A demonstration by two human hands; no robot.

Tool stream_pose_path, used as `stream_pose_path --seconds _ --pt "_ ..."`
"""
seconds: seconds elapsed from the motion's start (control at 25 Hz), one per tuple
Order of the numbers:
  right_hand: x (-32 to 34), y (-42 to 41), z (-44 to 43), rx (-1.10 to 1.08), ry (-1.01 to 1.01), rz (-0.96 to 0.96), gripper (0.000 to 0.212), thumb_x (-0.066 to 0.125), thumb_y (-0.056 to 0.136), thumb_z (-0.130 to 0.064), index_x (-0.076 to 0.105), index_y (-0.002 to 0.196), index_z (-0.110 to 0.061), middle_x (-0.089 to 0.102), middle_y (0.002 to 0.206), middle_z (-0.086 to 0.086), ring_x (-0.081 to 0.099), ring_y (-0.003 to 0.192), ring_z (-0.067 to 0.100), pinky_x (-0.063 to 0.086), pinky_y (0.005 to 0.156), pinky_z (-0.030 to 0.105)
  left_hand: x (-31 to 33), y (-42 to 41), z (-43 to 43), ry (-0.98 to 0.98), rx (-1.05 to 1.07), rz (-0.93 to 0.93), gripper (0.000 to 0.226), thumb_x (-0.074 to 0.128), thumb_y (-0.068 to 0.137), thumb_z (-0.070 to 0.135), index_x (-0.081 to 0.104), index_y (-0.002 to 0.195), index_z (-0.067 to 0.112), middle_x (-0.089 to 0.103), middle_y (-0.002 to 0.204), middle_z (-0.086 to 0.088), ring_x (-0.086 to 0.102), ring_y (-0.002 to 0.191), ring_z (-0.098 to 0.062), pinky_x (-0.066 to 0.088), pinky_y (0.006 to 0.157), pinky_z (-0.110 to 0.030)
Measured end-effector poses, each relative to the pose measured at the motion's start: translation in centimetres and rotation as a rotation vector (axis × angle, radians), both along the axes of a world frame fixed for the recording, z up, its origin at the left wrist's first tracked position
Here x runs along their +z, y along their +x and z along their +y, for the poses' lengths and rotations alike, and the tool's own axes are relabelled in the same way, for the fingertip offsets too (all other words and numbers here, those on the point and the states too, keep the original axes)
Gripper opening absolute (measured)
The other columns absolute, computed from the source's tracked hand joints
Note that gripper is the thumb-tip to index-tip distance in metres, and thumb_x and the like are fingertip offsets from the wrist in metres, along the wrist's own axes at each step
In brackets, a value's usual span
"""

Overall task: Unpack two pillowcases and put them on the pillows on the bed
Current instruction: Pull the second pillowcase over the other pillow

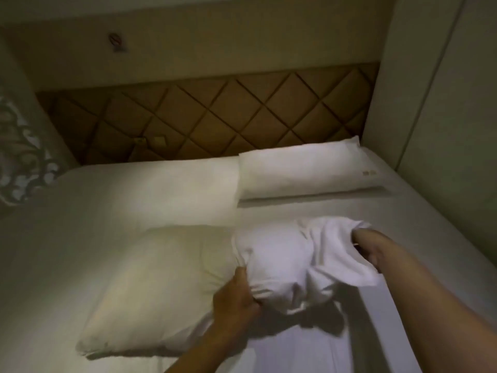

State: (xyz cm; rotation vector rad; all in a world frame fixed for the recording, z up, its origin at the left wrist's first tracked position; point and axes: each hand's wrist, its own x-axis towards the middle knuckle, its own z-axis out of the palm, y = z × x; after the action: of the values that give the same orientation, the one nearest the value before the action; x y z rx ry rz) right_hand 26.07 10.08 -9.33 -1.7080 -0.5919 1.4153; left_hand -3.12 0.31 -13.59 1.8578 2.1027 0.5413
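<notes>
1. Here, the left hand (236,294) pinches the bunched hem of the pillowcase (279,259), fingers curled tight into the cloth at the near edge of the pillow.
2. The right hand (364,244) meets the far side of the case, its fingers lost in folds and blur; whether it grips the cloth cannot be told.
3. The case sits gathered over the right end of a bare, yellowish pillow (150,286), which lies across the bed (403,216) in front of the person. Most of the pillow is uncovered.
4. Judging by its sag and creases, the cloth is light, limp and in no way fragile. It is likely to bunch rather than slide, so the best hold is probably the open hem, one hand on each side, drawn along the pillow.
5. The pillow looks soft and yielding; its corners will probably need pushing into the closed end of the case.
6. Beyond, a second pillow (304,170), in white, lies against the quilted headboard (215,111) and appears to be cased already.
</notes>
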Motion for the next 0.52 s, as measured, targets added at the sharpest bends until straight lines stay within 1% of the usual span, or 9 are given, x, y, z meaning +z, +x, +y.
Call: stream_pose_path --seconds 0.08,0.16,0.2,0.28,0.32,0.36,0.4,0.44,0.52 --pt "-0.3 -0.2 -1.8 0.04 -0.078 -0.118 0.018 0.052 0.094 -0.011 0.062 0.101 0.002 0.065 0.087 0.018 0.063 0.071 0.03 0.051 0.064 0.034 -4.2 2.0 -1.8 -0.29 -0.107 -0.044 0.049 0.051 0.078 0.063 0.042 0.119 0.037 0.065 0.116 0.007 0.064 0.107 -0.02 0.049 0.088 -0.032" --pt "-1.8 -1.1 -3.3 0.141 -0.088 -0.237 0.02 0.057 0.092 -0.009 0.062 0.105 0.004 0.067 0.085 0.018 0.062 0.069 0.032 0.054 0.064 0.04 -7.4 3.6 -3.1 -0.436 -0.237 -0.047 0.055 0.053 0.078 0.062 0.04 0.128 0.041 0.058 0.131 0.008 0.058 0.119 -0.017 0.045 0.099 -0.032" --pt "-2.2 -2.5 -4.2 0.235 -0.069 -0.227 0.02 0.059 0.091 -0.01 0.062 0.103 0.006 0.067 0.081 0.019 0.062 0.066 0.032 0.057 0.065 0.043 -6.9 3.6 -3.1 -0.484 -0.329 -0.041 0.063 0.058 0.076 0.06 0.039 0.132 0.041 0.055 0.136 0.007 0.056 0.122 -0.016 0.044 0.101 -0.031" --pt "-2.5 -6.3 -5.3 0.446 -0.032 -0.221 0.029 0.064 0.089 -0.027 0.062 0.088 0.002 0.064 0.071 0.017 0.062 0.06 0.03 0.058 0.064 0.045 -4.6 3.3 -1.4 -0.579 -0.46 -0.068 0.062 0.065 0.076 0.05 0.046 0.132 0.031 0.056 0.132 0.003 0.057 0.114 -0.015 0.046 0.094 -0.028" --pt "-2.9 -8.4 -5.5 0.58 0.003 -0.323 0.038 0.064 0.084 -0.044 0.059 0.082 -0.006 0.063 0.069 0.012 0.061 0.059 0.026 0.057 0.063 0.042 -3.1 2.4 -0.7 -0.618 -0.495 -0.047 0.044 0.064 0.08 0.041 0.054 0.119 0.025 0.061 0.119 0.001 0.059 0.102 -0.015 0.047 0.084 -0.028" --pt "-3.2 -10.5 -5.8 0.694 0.036 -0.497 0.05 0.059 0.078 -0.062 0.056 0.082 -0.012 0.063 0.071 0.006 0.061 0.062 0.022 0.054 0.063 0.038 -1.3 1.5 0.1 -0.596 -0.455 -0.004 0.021 0.061 0.084 0.034 0.059 0.1 0.021 0.062 0.102 0.0 0.059 0.089 -0.016 0.047 0.075 -0.027" --pt "-3.5 -12.2 -6.1 0.753 0.066 -0.717 0.061 0.051 0.073 -0.075 0.054 0.088 -0.016 0.063 0.08 0.001 0.061 0.069 0.02 0.051 0.065 0.035 0.2 0.6 0.8 -0.493 -0.387 0.05 0.011 0.056 0.087 0.031 0.059 0.084 0.021 0.062 0.087 0.0 0.058 0.078 -0.016 0.046 0.068 -0.026" --pt "-3.7 -13.7 -6.4 0.775 0.101 -0.914 0.068 0.042 0.07 -0.083 0.052 0.095 -0.02 0.063 0.089 -0.001 0.061 0.077 0.02 0.049 0.066 0.033 1.3 -0.1 1.3 -0.327 -0.341 0.131 0.017 0.052 0.089 0.031 0.057 0.075 0.023 0.06 0.078 0.002 0.059 0.072 -0.016 0.047 0.065 -0.025" --pt "-3.7 -15.6 -6.4 0.754 0.154 -1.067 0.067 0.035 0.075 -0.084 0.048 0.098 -0.021 0.062 0.096 0.0 0.06 0.081 0.021 0.048 0.069 0.032 1.1 -1.6 2.5 -0.019 -0.342 0.317 0.018 0.046 0.09 0.037 0.06 0.08 0.028 0.06 0.082 0.007 0.059 0.081 -0.016 0.048 0.073 -0.027"
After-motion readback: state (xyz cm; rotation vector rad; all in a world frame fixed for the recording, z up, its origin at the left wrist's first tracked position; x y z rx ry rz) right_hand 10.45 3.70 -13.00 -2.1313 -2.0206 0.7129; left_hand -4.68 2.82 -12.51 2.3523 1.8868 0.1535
